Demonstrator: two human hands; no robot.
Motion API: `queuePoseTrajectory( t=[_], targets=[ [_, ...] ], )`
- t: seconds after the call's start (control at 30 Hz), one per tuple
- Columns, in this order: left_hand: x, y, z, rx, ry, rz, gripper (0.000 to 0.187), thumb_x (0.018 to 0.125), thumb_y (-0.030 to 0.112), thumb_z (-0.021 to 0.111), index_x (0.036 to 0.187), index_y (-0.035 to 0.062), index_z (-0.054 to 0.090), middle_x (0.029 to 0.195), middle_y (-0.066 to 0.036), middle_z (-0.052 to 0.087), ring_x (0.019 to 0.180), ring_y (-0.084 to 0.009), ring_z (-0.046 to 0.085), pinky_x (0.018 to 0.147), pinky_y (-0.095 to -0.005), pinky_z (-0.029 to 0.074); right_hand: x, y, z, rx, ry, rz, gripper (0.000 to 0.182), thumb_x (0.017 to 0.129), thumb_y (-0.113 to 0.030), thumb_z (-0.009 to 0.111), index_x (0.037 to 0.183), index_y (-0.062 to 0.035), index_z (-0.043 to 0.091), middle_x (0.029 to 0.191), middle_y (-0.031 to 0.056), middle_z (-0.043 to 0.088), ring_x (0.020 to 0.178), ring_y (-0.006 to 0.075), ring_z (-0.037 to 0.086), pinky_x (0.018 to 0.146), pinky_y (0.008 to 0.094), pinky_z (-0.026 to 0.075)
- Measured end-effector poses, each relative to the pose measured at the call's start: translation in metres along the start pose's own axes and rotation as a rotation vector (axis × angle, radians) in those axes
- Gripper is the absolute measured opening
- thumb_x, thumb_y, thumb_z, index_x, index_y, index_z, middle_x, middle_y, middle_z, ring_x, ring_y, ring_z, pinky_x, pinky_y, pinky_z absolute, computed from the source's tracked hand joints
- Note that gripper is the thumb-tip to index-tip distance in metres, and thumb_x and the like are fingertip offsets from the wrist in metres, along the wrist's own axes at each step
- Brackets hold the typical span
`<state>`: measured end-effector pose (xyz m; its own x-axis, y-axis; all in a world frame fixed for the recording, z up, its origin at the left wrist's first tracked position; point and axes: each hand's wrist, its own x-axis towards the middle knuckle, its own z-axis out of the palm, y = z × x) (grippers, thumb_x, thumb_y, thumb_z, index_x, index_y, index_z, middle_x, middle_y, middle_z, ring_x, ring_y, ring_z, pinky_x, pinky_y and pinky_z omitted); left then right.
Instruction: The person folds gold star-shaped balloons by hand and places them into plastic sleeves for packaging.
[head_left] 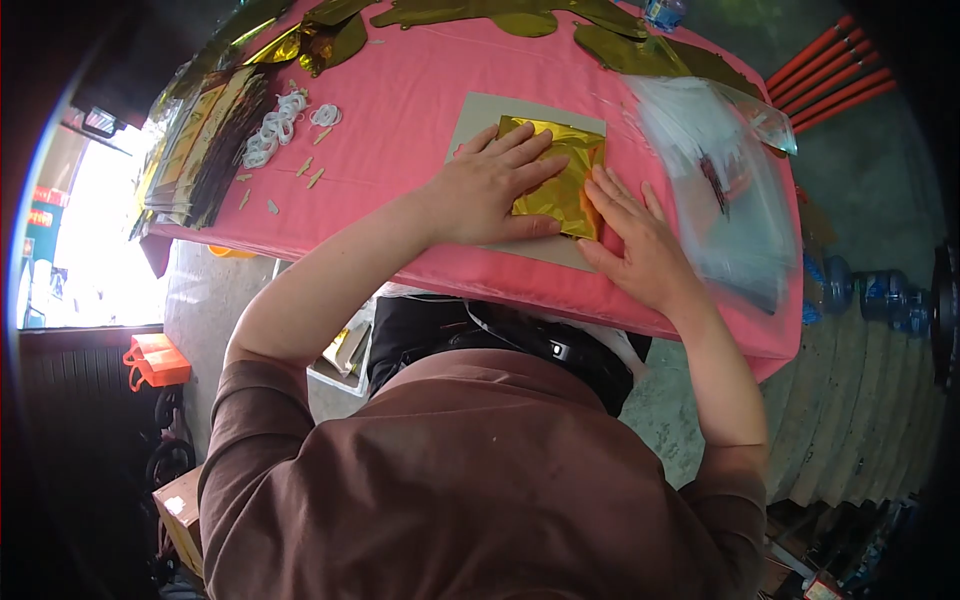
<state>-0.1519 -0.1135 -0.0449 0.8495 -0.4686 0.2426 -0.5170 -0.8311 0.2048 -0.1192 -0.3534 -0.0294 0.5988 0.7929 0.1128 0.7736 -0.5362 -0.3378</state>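
Note:
My left hand (495,190) lies flat with its fingers spread across a gold foil sheet (568,192), which appears folded into a rough square. At the foil's right edge, my right hand (638,235) rests with its fingers stretched out and the fingertips touching it. Under the foil is a greyish cardboard square (482,113), partly covered by both hands. Just right of my right hand, clear plastic bags (725,235) lie in a loose pile.
Pink cloth (420,75) covers the table. On the left are stacked packets (205,150), white ribbon coils (272,135) and small wooden clothespins (316,178). Gold foil shapes (470,12) line the far edge. A plastic bottle (664,12) stands at the back right.

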Motion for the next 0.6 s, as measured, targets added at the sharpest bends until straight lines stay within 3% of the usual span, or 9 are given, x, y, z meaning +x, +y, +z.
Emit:
queuePoseTrajectory(
  t=[0.1, 0.17, 0.2, 0.27, 0.3, 0.37, 0.6],
  targets=[
    [0.0, 0.0, 0.0, -0.005, -0.002, 0.005, 0.07, 0.084, 0.052, 0.054, 0.139, 0.0122, 0.036, 0.143, -0.019, 0.033, 0.136, -0.0336, 0.023, 0.111, -0.0476, 0.017, 0.004, -0.007, -0.002, 0.029, 0.066, 0.017, 0.056, 0.081, -0.02, 0.062, 0.131, -0.0018, 0.045, 0.138, 0.0166, 0.042, 0.132, 0.0277, 0.035, 0.11, 0.0468, 0.02],
    [0.0, 0.001, -0.002, -0.003, -0.009, 0.003, 0.07, 0.084, 0.052, 0.054, 0.139, 0.0121, 0.036, 0.143, -0.019, 0.033, 0.136, -0.0338, 0.023, 0.111, -0.0476, 0.017, 0.006, -0.012, -0.003, 0.002, 0.173, -0.028, 0.045, 0.076, -0.014, 0.066, 0.118, -0.0001, 0.056, 0.125, 0.0163, 0.054, 0.121, 0.0295, 0.049, 0.106, 0.0466, 0.03],
    [0.0, 0.001, -0.003, -0.002, -0.016, 0.001, 0.07, 0.084, 0.052, 0.053, 0.139, 0.012, 0.036, 0.143, -0.019, 0.032, 0.136, -0.034, 0.024, 0.11, -0.0477, 0.017, 0.006, -0.014, -0.002, 0.003, 0.174, -0.028, 0.045, 0.076, -0.014, 0.066, 0.118, -0.0001, 0.056, 0.125, 0.0163, 0.054, 0.121, 0.0295, 0.049, 0.106, 0.0466, 0.03],
    [0.0, 0.0, -0.002, 0.003, -0.016, 0.005, 0.07, 0.084, 0.053, 0.053, 0.139, 0.0119, 0.036, 0.143, -0.019, 0.032, 0.136, -0.034, 0.024, 0.11, -0.0477, 0.016, 0.006, -0.015, 0.0, -0.104, 0.264, -0.133, 0.032, 0.073, -0.011, 0.068, 0.103, 0.0, 0.062, 0.113, 0.0142, 0.061, 0.106, 0.0299, 0.059, 0.099, 0.0444, 0.039],
    [0.001, 0.0, -0.001, 0.008, -0.014, 0.009, 0.07, 0.084, 0.053, 0.053, 0.139, 0.0118, 0.036, 0.143, -0.019, 0.032, 0.136, -0.034, 0.024, 0.11, -0.0478, 0.016, 0.007, -0.017, 0.0, -0.104, 0.264, -0.131, 0.032, 0.073, -0.011, 0.068, 0.103, 0.0, 0.062, 0.113, 0.0142, 0.061, 0.106, 0.0299, 0.059, 0.099, 0.0444, 0.039],
    [0.001, 0.0, 0.0, 0.013, -0.01, 0.014, 0.07, 0.085, 0.053, 0.052, 0.139, 0.0118, 0.036, 0.143, -0.019, 0.032, 0.136, -0.034, 0.024, 0.11, -0.0477, 0.016, 0.009, -0.022, -0.001, -0.16, 0.303, -0.194, 0.02, 0.072, -0.01, 0.068, 0.089, -0.0011, 0.063, 0.1, 0.0115, 0.064, 0.094, 0.0279, 0.062, 0.089, 0.0409, 0.047],
    [0.001, -0.003, 0.002, 0.034, -0.011, 0.03, 0.062, 0.09, 0.048, 0.047, 0.139, 0.0124, 0.036, 0.143, -0.019, 0.031, 0.136, -0.0339, 0.022, 0.111, -0.047, 0.015, 0.005, -0.022, -0.001, -0.241, 0.3, -0.27, 0.013, 0.071, -0.009, 0.068, 0.08, -0.0027, 0.062, 0.088, 0.0093, 0.062, 0.087, 0.0267, 0.064, 0.076, 0.0365, 0.052]
  ],
)
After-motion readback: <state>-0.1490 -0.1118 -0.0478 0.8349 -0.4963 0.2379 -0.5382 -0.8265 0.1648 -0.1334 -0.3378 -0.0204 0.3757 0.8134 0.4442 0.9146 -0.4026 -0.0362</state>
